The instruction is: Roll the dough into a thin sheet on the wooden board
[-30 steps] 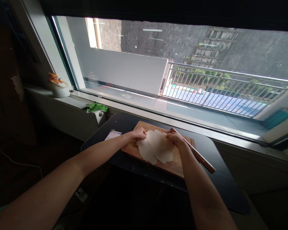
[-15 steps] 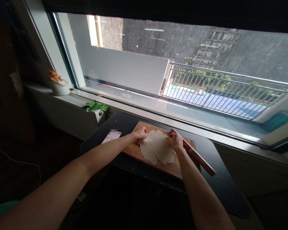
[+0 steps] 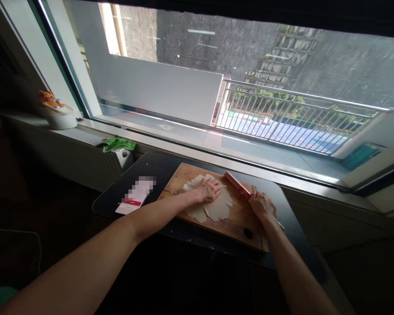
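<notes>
Through my feed, the left hand (image 3: 210, 190) rests with released fingers on the dough sheet (image 3: 221, 211) — toward ten o'clock on the cutting board (image 3: 239, 218). At three o'clock, my right hand (image 3: 263, 204) grasps the rolling pin (image 3: 239, 187).

We have shifted our left hand (image 3: 210, 190) right, across the dough (image 3: 198, 212), and our right hand (image 3: 263, 206) onto the rolling pin (image 3: 237, 185).

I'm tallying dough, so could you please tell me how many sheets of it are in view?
1: the dough sheet lies on the wooden board, partly covered by the left hand; any beneath it would be hidden.
</notes>
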`<state>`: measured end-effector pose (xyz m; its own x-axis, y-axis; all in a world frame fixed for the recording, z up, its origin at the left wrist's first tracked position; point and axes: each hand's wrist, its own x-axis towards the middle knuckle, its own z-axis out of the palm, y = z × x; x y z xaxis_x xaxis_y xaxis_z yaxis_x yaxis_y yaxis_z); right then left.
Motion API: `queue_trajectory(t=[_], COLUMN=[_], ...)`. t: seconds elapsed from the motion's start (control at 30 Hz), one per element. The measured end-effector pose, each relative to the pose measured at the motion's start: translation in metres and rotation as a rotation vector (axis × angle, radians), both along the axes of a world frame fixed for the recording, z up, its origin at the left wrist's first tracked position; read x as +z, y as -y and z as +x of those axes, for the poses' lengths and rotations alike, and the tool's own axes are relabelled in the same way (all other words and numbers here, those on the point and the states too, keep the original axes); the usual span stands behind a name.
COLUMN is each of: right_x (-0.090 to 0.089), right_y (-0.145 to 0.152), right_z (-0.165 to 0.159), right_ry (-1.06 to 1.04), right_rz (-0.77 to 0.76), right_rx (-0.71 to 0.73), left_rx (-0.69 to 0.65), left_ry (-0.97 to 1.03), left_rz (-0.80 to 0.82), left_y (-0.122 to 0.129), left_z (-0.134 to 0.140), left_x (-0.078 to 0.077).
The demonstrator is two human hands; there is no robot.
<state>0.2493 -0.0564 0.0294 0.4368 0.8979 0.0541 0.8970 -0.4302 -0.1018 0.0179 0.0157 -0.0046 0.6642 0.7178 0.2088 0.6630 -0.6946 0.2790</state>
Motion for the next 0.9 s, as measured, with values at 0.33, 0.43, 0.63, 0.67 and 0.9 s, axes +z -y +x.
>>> queue_trajectory(t=[0.33,0.43,0.63,0.67,0.9], right_x=[0.009,0.011,0.01,0.01,-0.011], right_y=[0.003,0.003,-0.017,-0.022,-0.017], right_z=[-0.005,-0.018,-0.074,-0.079,-0.067], right_ry=[-0.048,-0.022,0.061,0.067,-0.011], right_rz=[-0.093,-0.067,0.007,0.016,0.087], right_rx=[-0.026,0.046,0.409,0.432,0.469], left_rx=[0.164,0.3,0.249,0.217,0.044], left_ry=[-0.113,-0.081,-0.005,-0.008,-0.03], left_rz=[0.027,0.071,0.194,0.176,0.153], left_y=[-0.012,-0.032,-0.038,-0.034,0.011], left_z=[0.004,-0.028,-0.037,-0.034,-0.042], left_x=[0.023,0.046,0.055,0.048,-0.004])
